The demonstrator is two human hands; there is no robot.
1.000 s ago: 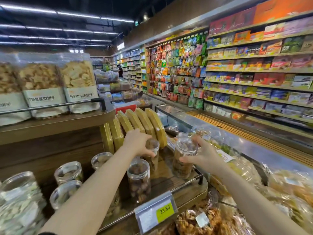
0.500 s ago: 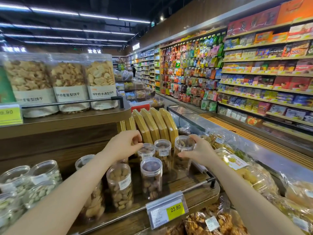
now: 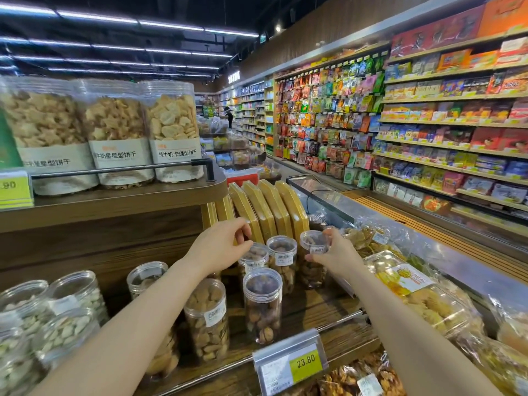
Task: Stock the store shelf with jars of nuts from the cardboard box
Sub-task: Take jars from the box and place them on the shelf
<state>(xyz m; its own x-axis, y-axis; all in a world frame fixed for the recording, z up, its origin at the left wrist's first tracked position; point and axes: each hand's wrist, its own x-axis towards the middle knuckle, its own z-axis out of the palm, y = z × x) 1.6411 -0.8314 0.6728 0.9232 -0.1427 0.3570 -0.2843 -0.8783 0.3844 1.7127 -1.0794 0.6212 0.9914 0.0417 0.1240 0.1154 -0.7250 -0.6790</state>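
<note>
I'm in the placing step: my right hand [image 3: 337, 252] pinches the lid of a clear jar of nuts [image 3: 313, 258] at the right end of the back row on the wooden shelf [image 3: 320, 307], thumb below the rim on the near side and fingertips over the far edge. The jar looks upright and seems to stand on the board, though its base is partly hidden, so I can't be sure it is fully down. My left hand [image 3: 220, 247] has its fingers curled over the lid of the leftmost back jar [image 3: 255, 257], gripping it lightly from above. Between these two stands a third jar [image 3: 282, 260], close beside both.

As I judge it, the next move is to nudge both outer jars into line with the middle one, barcodes forward, then let go without tipping them. The row is tight, so lifting my fingers straight up seems safer than sliding them off sideways.

Just in front stand a jar of dark nuts [image 3: 262, 304] and a jar of paler nuts [image 3: 207, 318]; my forearms pass right over them, and a low wrist could knock either one. Behind the row lean flat yellow boxes [image 3: 271, 210], which limit how far back the jars can go. A metal rail [image 3: 337, 320] guards the shelf's front edge, with a 23.80 price tag [image 3: 291, 364] below it. Bagged snacks [image 3: 414, 292] crowd the right. I can't see the cardboard box.
</note>
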